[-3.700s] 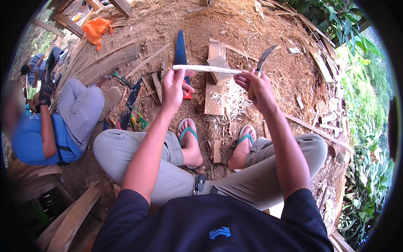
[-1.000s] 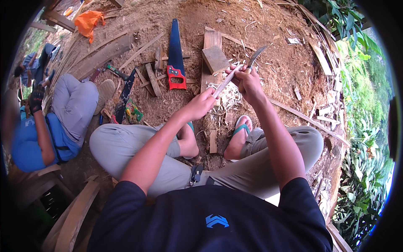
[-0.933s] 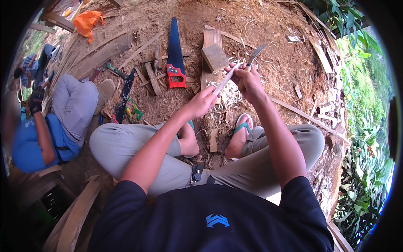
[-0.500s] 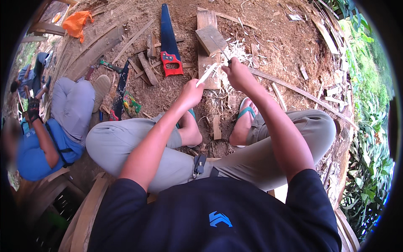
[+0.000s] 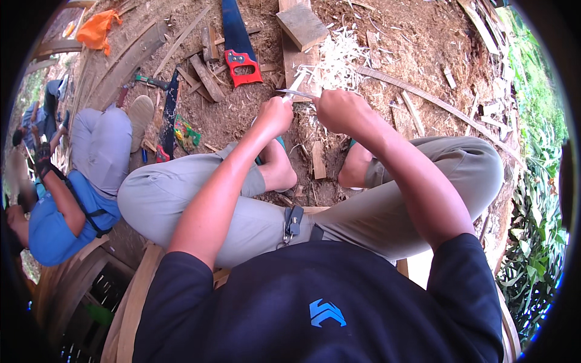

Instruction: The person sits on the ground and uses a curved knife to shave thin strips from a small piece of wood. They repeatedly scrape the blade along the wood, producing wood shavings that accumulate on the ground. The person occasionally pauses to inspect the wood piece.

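My left hand (image 5: 275,115) is closed round the lower end of a thin, pale wooden stick (image 5: 298,79), which points up and away from me. My right hand (image 5: 344,112) grips a knife (image 5: 298,94) by its handle, mostly hidden in the fist. The blade points left and lies across the stick just above my left fingers. Beyond the hands a flat board (image 5: 295,58) lies on the ground with a wooden block (image 5: 302,26) on top. Curly pale shavings (image 5: 345,57) are heaped beside the board.
A red-handled saw (image 5: 242,45) lies left of the board, near scrap wood (image 5: 207,78). Farther left are a hammer (image 5: 151,81), a second saw (image 5: 168,121) and a seated person in blue (image 5: 72,209). Leafy plants (image 5: 535,224) border the right side.
My right hand has drawn the knife nearer and turned its blade leftward across the stick. My view has tilted, so the saw and board appear higher.
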The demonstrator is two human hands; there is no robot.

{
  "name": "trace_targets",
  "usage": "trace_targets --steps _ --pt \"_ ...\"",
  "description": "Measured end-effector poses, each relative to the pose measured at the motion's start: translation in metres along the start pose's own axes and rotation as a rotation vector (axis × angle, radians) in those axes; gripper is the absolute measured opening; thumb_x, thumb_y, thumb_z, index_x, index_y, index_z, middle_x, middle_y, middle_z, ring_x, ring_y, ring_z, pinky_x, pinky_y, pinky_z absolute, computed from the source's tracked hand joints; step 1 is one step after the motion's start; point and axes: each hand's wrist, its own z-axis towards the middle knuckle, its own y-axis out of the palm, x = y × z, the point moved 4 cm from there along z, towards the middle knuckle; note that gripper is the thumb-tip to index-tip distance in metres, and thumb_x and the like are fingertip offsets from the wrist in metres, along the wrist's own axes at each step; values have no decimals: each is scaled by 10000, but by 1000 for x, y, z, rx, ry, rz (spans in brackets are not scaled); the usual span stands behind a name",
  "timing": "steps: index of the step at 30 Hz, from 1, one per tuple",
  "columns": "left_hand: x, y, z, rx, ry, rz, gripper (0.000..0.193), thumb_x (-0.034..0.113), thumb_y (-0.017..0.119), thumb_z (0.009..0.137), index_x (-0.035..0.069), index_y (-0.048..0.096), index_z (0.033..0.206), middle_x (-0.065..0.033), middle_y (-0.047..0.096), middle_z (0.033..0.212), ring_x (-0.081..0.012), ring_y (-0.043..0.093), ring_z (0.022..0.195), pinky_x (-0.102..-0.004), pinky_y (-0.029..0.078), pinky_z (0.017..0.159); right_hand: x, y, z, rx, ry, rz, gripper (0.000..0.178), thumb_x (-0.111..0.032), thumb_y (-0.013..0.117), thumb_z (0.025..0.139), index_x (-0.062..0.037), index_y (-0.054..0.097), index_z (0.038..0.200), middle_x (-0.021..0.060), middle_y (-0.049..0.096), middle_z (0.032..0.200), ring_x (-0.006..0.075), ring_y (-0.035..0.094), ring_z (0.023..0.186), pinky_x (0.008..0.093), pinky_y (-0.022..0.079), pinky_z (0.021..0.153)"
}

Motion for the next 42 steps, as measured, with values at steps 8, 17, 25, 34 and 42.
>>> trace_targets --steps 8,17,25,34,42 --pt "0 3 4 43 73 69 393 233 416 938 -82 651 924 -316 619 964 -459 587 978 -504 446 893 -8 5 -11 -41 13 -95 198 -96 518 808 13 677 857 206 684 863 316 697 800 385 560 662" --pt "12 1 -6 -100 75 84 421 281 414 943 -85 623 953 -315 619 960 -445 595 975 -493 443 879 -22 16 -15 -45 207 -322 150 -117 571 851 -19 667 912 163 698 894 248 703 844 327 568 630" --pt "14 13 -11 -68 49 13 434 289 464 909 -112 617 971 -328 625 912 -448 612 943 -489 447 861 12 22 12 -78 163 -312 255 -177 496 919 -2 674 970 178 695 937 255 700 873 338 569 666" --pt "9 -10 -3 -113 -19 33 366 199 467 868 -104 634 988 -338 607 1024 -448 595 1006 -458 482 882 18 16 20 16 237 -63 422 -296 378 983 5 663 902 201 684 893 328 680 864 420 537 771" --pt "2 0 1 -92 -68 -9 364 224 466 902 -82 641 992 -312 611 1055 -438 580 1042 -469 455 918 -3 10 4 -30 102 -66 275 -167 454 880 -7 677 896 209 679 915 328 678 881 412 534 778"
